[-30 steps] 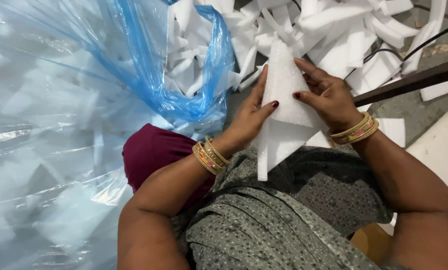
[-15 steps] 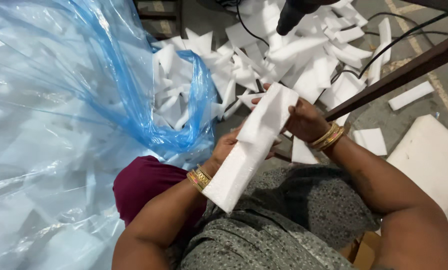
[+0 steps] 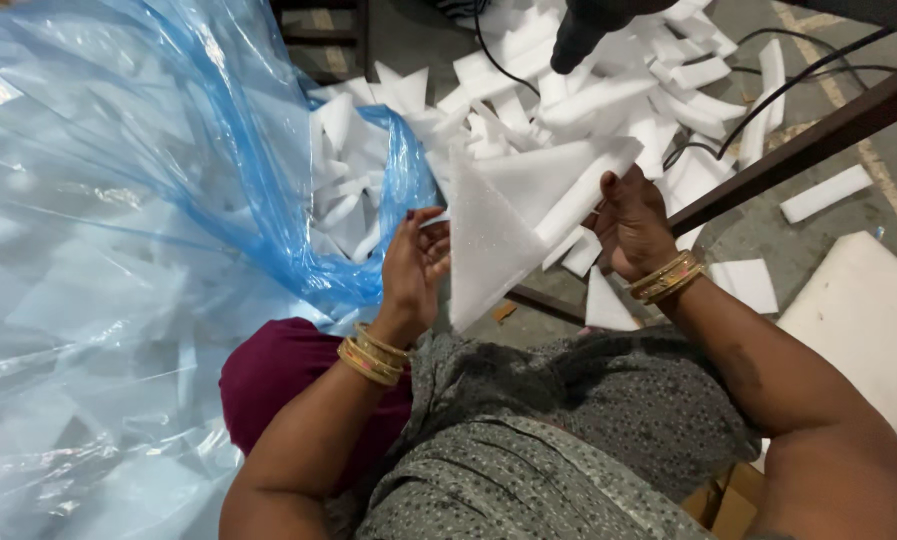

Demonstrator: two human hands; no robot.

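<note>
1. White foam sheet (image 3: 514, 215), folded into triangular flaps, is raised above the lap.
2. Right hand (image 3: 634, 225) clasps its far edge; those fingertips are hidden.
3. Left hand (image 3: 414, 265), fingers spread, touches its near edge.

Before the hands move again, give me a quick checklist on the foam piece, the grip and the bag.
1. Right hand gripping the foam piece: ok, its fingers close on the right end.
2. Left hand supporting it: cannot tell, the palm is open at the piece's left edge, but contact is unclear.
3. Foam piece whole: ok, no break shows.
4. Bag mouth open: ok, the blue plastic gapes beside the left hand, with foam scraps inside.
5. Space above the piece: not ok, a dark tool and cables hang close over the scrap pile.
6. Wooden bar away from the right wrist: not ok, it passes right behind it.
</note>
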